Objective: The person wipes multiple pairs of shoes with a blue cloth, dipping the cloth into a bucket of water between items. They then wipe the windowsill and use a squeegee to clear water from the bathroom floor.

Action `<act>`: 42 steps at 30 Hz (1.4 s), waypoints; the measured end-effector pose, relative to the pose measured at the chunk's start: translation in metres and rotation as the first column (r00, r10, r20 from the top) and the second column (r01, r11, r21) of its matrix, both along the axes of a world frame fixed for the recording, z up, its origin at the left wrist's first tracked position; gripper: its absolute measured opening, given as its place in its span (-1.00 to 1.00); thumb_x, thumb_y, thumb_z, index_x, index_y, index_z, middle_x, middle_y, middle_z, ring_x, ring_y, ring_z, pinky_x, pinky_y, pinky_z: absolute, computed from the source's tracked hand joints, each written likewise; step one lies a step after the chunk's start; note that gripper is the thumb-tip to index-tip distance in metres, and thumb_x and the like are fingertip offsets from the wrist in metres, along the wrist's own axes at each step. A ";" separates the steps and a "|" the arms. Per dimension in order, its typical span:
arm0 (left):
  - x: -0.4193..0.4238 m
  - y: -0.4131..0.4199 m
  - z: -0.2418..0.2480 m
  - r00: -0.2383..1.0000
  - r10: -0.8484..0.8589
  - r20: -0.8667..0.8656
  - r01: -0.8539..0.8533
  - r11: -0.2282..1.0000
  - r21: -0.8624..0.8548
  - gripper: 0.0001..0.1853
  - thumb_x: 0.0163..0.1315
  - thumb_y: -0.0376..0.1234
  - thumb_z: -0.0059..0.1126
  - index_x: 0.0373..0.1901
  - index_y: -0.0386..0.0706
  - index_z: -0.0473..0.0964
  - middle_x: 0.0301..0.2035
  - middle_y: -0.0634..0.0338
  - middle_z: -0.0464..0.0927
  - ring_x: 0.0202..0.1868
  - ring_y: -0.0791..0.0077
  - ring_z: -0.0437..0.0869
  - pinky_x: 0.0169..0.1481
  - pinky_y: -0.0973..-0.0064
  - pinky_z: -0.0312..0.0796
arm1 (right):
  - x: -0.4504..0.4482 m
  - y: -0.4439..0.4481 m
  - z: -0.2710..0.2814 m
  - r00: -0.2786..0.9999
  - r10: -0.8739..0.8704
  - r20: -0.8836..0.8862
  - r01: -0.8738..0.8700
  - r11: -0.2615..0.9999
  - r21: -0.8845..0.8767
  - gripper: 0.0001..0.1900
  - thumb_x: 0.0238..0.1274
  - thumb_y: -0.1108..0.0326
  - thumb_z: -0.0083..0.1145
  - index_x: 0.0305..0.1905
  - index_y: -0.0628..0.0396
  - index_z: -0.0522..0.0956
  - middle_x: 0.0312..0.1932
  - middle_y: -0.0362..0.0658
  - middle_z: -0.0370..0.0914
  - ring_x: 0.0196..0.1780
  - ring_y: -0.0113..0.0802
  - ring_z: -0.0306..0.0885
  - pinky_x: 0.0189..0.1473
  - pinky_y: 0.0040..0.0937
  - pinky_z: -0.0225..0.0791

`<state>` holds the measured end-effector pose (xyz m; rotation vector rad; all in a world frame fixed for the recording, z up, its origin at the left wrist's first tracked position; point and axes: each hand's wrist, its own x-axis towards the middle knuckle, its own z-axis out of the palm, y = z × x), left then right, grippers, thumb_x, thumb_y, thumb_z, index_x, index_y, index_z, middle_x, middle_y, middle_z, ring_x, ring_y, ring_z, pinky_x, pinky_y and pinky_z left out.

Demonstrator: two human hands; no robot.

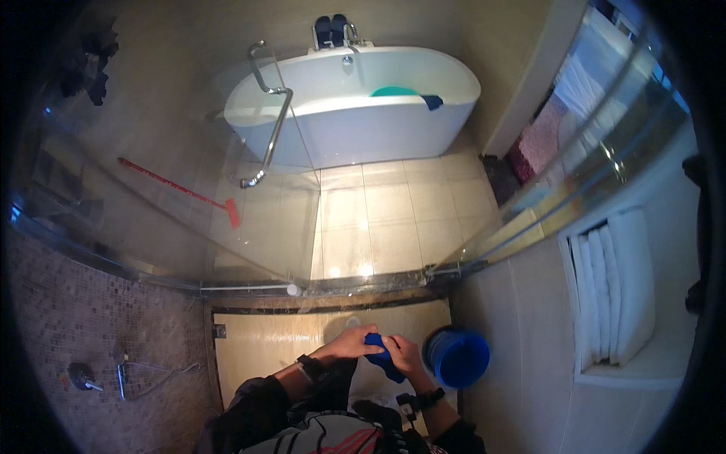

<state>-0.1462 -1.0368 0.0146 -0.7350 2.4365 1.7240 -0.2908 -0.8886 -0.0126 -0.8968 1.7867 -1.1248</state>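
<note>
A blue cloth is bunched between my two hands above the shower floor. My left hand grips its upper left end. On its right side, my right hand has its fingers wrapped around the fabric, and a loose part hangs below toward me. Just to the right of my right hand stands a blue bucket, apart from the cloth. What the bucket holds is too dark to tell.
A glass door with a metal handle stands at the left. Beyond the threshold is a white bathtub with a green basin and a dark blue cloth. A red long-handled tool is behind the glass. Folded white towels fill a wall niche.
</note>
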 end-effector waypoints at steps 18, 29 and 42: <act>-0.065 -0.357 0.131 0.785 0.496 -0.371 -0.613 0.710 -0.347 -0.64 0.09 -0.35 0.36 -0.09 -0.23 0.51 -0.13 0.03 0.55 -0.08 0.08 0.63 0.01 0.31 0.49 | -0.086 -0.451 0.130 0.973 0.231 0.001 -0.222 0.938 -0.265 -0.70 0.30 0.13 0.25 -0.12 0.18 0.65 -0.39 -0.08 0.69 -0.31 -0.38 0.65 -0.22 -0.40 0.50; -0.112 -0.516 0.117 0.465 0.798 -0.382 -0.781 0.167 -0.601 -0.48 0.06 -0.30 0.38 0.09 -0.20 0.48 0.07 -0.06 0.50 0.15 -0.02 0.51 0.22 0.15 0.34 | -0.165 -0.706 0.128 0.672 0.700 -0.243 -0.738 0.601 -0.307 -0.64 0.18 0.23 0.33 0.02 0.16 0.63 -0.24 -0.04 0.71 -0.19 -0.31 0.71 -0.11 -0.37 0.52; -0.204 -0.627 0.050 0.139 0.982 -0.131 -0.748 0.017 -0.664 -0.11 0.19 -0.02 0.28 0.40 -0.36 0.12 0.09 -0.10 0.47 0.13 0.03 0.45 0.22 0.03 0.16 | -0.197 -0.927 0.165 0.733 0.657 -0.178 -0.656 0.613 -0.440 -0.60 0.12 0.36 0.26 0.10 0.16 0.58 -0.13 -0.02 0.69 -0.08 -0.29 0.68 -0.01 -0.35 0.51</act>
